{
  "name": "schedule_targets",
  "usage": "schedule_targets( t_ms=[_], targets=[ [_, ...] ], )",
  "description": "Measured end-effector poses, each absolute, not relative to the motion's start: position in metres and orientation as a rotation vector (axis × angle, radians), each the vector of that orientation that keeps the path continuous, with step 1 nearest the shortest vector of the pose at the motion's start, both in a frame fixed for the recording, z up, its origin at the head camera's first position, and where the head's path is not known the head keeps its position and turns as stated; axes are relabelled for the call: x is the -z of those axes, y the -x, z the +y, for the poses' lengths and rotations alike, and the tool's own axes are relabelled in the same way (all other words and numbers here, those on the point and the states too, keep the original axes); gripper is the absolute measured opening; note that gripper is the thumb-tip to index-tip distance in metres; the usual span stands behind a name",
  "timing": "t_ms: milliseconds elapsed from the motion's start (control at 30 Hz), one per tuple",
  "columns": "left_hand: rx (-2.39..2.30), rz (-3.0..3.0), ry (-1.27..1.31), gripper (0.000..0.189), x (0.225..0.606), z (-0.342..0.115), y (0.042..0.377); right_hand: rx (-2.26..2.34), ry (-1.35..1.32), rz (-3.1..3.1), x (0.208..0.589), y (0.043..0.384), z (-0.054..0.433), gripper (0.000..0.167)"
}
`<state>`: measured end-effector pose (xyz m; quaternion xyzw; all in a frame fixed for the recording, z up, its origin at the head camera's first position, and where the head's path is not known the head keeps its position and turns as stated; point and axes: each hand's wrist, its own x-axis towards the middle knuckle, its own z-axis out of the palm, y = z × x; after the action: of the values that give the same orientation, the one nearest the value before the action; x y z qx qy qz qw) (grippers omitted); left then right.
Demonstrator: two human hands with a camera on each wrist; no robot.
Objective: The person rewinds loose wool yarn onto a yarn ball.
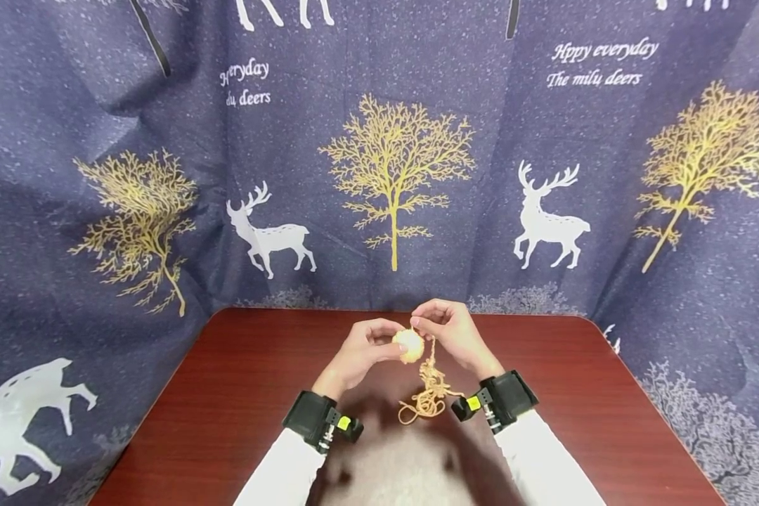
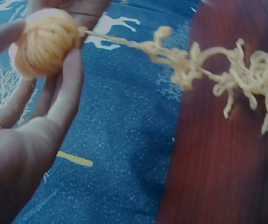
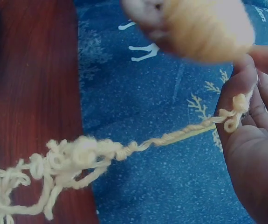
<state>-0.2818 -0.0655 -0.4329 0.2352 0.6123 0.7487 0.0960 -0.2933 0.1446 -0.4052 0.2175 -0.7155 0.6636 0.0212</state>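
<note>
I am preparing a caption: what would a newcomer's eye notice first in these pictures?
Probably the bright yarn ball in the left hand, with the tangled yarn trailing from the right hand. Next comes the blue cloth behind the table, with its golden trees and white deer.

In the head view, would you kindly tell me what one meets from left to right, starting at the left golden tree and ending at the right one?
Left golden tree, left white deer, left hand, ball of yarn, right hand, right white deer, right golden tree.
</note>
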Motion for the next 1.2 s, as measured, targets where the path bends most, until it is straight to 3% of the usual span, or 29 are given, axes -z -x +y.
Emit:
schedule_targets(
  t_ms=[200, 533, 800, 1200],
  targets=[
    [-2.363, 1.6, -0.709, 0.03, 0.426, -0.068, 0.28, -2.077, -0.653, -2.215, 0.413, 0.295, 0.142, 0.016],
    [-2.667, 1.505, -0.457, 0.02, 0.419, -0.062, 0.28, -2.121, -0.614, -2.225, 0.429, 0.29, 0.135, 0.012],
    [-2.705, 1.937, -0.291, 0.03, 0.42, -0.055, 0.283, -2.055, -0.583, -2.304, 0.429, 0.28, 0.131, 0.012],
    [-2.369, 2.389, -0.484, 0.033, 0.429, -0.052, 0.279, -1.97, -0.66, -2.281, 0.41, 0.279, 0.139, 0.013]
  ],
)
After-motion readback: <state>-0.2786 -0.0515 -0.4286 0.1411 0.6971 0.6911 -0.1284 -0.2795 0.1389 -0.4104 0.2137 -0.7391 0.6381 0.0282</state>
